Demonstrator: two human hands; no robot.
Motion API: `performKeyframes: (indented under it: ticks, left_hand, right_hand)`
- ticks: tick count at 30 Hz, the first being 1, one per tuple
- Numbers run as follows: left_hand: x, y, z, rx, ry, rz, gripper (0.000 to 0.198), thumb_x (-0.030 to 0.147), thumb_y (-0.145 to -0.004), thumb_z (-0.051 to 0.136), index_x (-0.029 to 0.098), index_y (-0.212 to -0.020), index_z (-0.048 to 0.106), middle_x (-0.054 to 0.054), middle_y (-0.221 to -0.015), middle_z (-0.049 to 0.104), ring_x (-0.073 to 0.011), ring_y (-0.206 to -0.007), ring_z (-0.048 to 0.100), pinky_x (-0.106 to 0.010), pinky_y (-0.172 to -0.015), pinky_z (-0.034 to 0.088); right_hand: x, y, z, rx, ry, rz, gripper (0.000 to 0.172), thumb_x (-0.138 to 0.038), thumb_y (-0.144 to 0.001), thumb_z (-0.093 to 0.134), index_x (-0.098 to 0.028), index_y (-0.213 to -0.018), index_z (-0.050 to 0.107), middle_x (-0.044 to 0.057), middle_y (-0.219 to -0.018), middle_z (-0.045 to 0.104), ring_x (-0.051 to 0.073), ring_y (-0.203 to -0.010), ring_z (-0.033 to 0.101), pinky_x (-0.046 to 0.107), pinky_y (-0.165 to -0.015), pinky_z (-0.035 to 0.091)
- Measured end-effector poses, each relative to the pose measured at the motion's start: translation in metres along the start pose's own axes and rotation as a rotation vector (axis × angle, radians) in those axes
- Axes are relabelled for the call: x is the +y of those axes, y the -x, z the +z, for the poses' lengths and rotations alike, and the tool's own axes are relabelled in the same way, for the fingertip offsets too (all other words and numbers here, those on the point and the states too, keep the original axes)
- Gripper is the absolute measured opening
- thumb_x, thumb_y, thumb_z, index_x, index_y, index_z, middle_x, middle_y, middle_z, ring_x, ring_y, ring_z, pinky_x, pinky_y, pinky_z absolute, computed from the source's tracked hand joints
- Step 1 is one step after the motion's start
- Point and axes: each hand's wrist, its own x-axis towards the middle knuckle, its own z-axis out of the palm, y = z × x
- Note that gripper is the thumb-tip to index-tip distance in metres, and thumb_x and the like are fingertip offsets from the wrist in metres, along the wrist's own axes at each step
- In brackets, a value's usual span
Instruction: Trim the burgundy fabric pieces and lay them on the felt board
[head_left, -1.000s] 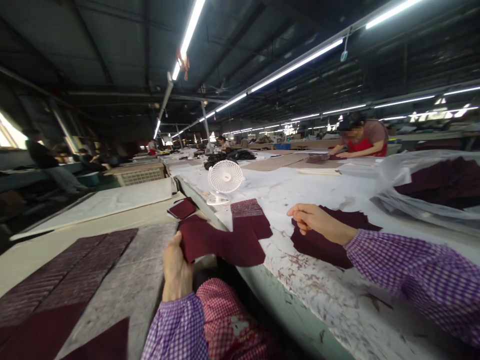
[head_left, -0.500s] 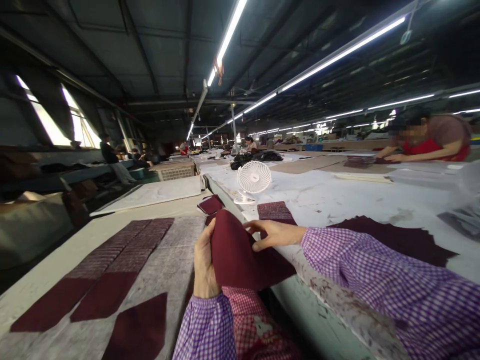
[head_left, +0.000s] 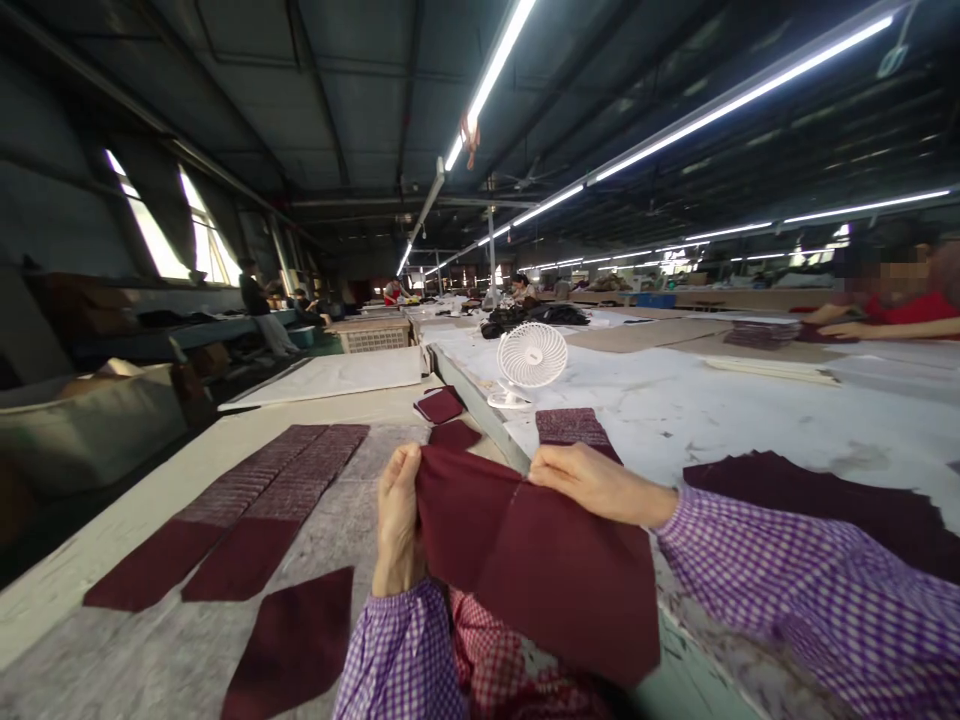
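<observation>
A maroon fabric piece hangs between my two hands in front of my body, its top edge pulled fairly straight and its lower part loose. My left hand is closed on its upper left corner. Further right along the same edge, my right hand pinches the cloth, with a short seam or crease line running down beside the fingertips. Left of my hands, a single maroon fabric piece lies flat on the grey cloth-covered table. Behind it are overlapping rows of maroon pieces.
A small white fan stands on the white table ahead. Beside it lie a stack of maroon pieces and, farther right, a dark maroon cloth. A gap separates the two tables. A co-worker leans over the table at right.
The fabric was bunched and folded over my left hand; now it is spread between both hands. My right hand has gone from loosely spread fingers to pinching the top edge.
</observation>
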Motion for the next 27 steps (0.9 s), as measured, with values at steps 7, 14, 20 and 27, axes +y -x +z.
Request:
performKeyframes:
  ticks: [7, 14, 20, 27]
  left_hand:
    - [-0.010, -0.003, 0.002, -0.071, 0.026, -0.091, 0.034, 0.034, -0.053, 0.081, 0.015, -0.071, 0.059, 0.006, -0.060, 0.060, -0.0064, -0.051, 0.052, -0.015, -0.051, 0.040]
    - [-0.009, -0.009, -0.002, -0.157, -0.097, -0.095, 0.054, 0.060, -0.059, 0.070, 0.011, -0.083, 0.068, -0.005, -0.072, 0.069, -0.0138, -0.063, 0.062, -0.021, -0.058, 0.047]
    - [-0.010, 0.002, 0.009, -0.195, -0.071, -0.145, 0.036, 0.040, -0.053, 0.081, 0.014, -0.073, 0.065, 0.000, -0.060, 0.066, -0.0109, -0.049, 0.058, -0.019, -0.050, 0.044]
    - [-0.009, 0.003, 0.017, -0.047, -0.018, -0.038, 0.033, 0.037, -0.053, 0.080, 0.014, -0.067, 0.062, 0.003, -0.056, 0.062, -0.0086, -0.048, 0.054, -0.017, -0.048, 0.041]
  right_hand:
    - [-0.007, 0.012, -0.021, -0.052, -0.170, 0.090, 0.050, -0.061, -0.088, 0.034, -0.016, -0.070, 0.046, -0.001, -0.065, 0.043, 0.011, -0.059, 0.038, 0.024, -0.051, 0.031]
    - [-0.008, 0.008, -0.026, -0.118, 0.030, 0.009, 0.043, -0.050, -0.089, 0.043, -0.017, -0.062, 0.038, -0.004, -0.060, 0.036, 0.009, -0.055, 0.035, 0.023, -0.051, 0.026]
    - [-0.023, 0.013, 0.007, 0.040, 0.405, -0.114, 0.032, -0.036, -0.096, 0.037, -0.018, -0.073, 0.050, -0.003, -0.055, 0.044, 0.010, -0.049, 0.038, 0.026, -0.050, 0.023]
    - [0.004, 0.010, -0.012, 0.228, 0.356, 0.005, 0.034, -0.036, -0.095, 0.031, -0.019, -0.070, 0.045, -0.001, -0.057, 0.047, 0.012, -0.051, 0.044, 0.026, -0.054, 0.031]
